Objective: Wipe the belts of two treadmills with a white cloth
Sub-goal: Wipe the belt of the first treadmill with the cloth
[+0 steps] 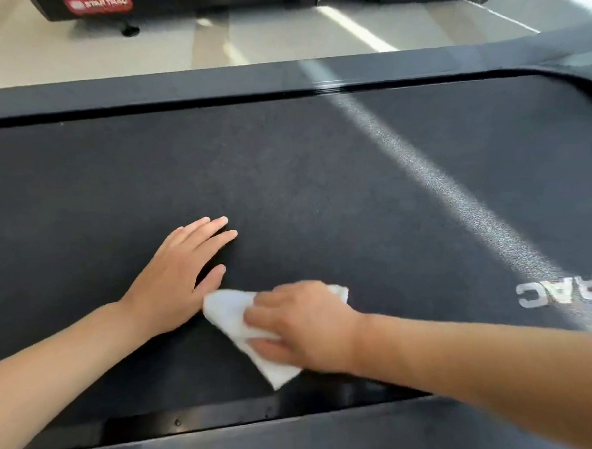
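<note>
A dark treadmill belt [302, 176] fills most of the view. A folded white cloth [232, 317] lies on the belt near its front edge. My right hand [300, 327] lies on top of the cloth with its fingers spread over it, pressing it onto the belt. My left hand [180, 271] rests flat on the belt just left of the cloth, fingers straight, thumb close to the cloth's corner.
The treadmill's dark side rails run along the far edge [212, 88] and the near edge [299, 440]. White lettering [566, 296] is printed on the belt at the right. A second machine with a red label [98, 3] stands across the pale floor [141, 50].
</note>
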